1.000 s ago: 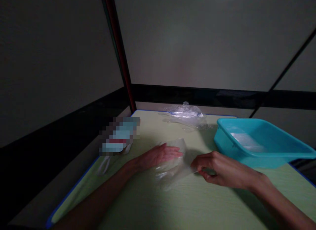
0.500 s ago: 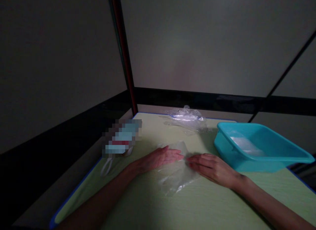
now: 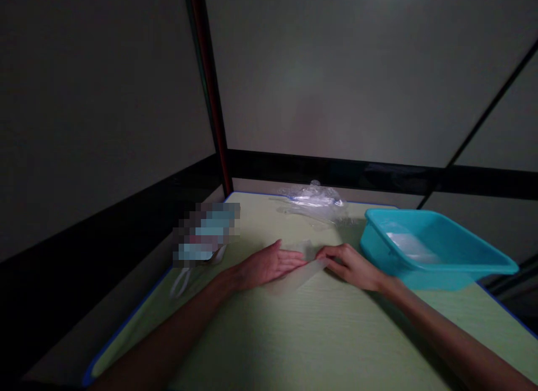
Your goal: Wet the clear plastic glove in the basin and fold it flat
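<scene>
A clear plastic bag point(image 3: 300, 274) lies on the pale green table point(image 3: 269, 340), folded over along its near side. My left hand point(image 3: 269, 265) rests on its left part, palm turned partly up and fingers stretched to the right, gripping nothing. At the bag's right edge my right hand point(image 3: 347, 265) pinches the folded film between thumb and fingers. The fingertips of both hands are close together over the bag.
Crumpled clear plastic bags point(image 3: 315, 199) lie at the table's back edge. To the right stands a turquoise basin point(image 3: 454, 276) with flat plastic packets point(image 3: 412, 247) inside. A pixelated object point(image 3: 210, 231) with a white strap point(image 3: 180, 282) is at the left edge.
My right hand has moved slightly up and left and now pinches the bag's edge. The bag's near part, spread toward me before, is folded up toward my left hand, which has turned slightly.
</scene>
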Motion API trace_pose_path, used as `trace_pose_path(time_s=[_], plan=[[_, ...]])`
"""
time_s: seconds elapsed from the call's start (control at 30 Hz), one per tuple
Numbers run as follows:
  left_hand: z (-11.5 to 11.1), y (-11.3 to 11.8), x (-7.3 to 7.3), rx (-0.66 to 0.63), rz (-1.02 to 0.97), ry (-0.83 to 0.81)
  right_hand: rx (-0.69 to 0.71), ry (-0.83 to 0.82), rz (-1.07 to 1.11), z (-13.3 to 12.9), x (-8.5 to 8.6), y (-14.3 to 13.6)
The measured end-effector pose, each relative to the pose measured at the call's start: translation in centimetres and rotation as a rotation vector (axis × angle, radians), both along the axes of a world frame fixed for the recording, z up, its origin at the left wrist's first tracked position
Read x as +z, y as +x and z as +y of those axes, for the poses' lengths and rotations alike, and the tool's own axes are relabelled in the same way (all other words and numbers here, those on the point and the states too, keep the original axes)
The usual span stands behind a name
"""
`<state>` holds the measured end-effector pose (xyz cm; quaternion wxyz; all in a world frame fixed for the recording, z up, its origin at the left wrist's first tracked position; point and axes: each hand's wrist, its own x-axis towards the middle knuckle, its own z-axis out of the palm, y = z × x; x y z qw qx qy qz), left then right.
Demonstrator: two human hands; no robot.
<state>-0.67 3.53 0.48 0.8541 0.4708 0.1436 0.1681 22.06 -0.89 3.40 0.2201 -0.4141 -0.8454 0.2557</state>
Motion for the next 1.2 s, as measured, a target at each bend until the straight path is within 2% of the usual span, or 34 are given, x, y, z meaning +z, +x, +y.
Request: trace_pose_path(time_s=[0.1,0.2,0.37,0.57,0.97,1.2], plan=[[0.0,0.0,0.5,0.056,0.023,-0.064,-0.082,-0.185,0.134,1.3,-0.1,-0.7],[-0.1,-0.1,1.1,0.121,0.054,-0.169,-0.111,-0.271,0.174,2.3,-0.8,-1.2],[0.5,-0.3,1.2,0.062,-0.008,-0.322,-0.235,-0.324,0.239,2.6,-1.8,-1.4],[1.2,-0.7,1.1,0.086,-0.01,-0.445,-0.366,-0.282,0.275,2.5,-2.5,-1.4],[1.4,-1.6,1.9,0.022,-0.021,-0.419,-0.47,-0.131,0.14,1.9,-2.1,-1.7],[1.5,-2.1,2.0,0.044,-0.016,-0.383,-0.526,-0.005,0.008,1.3,-1.4,-2.1]])
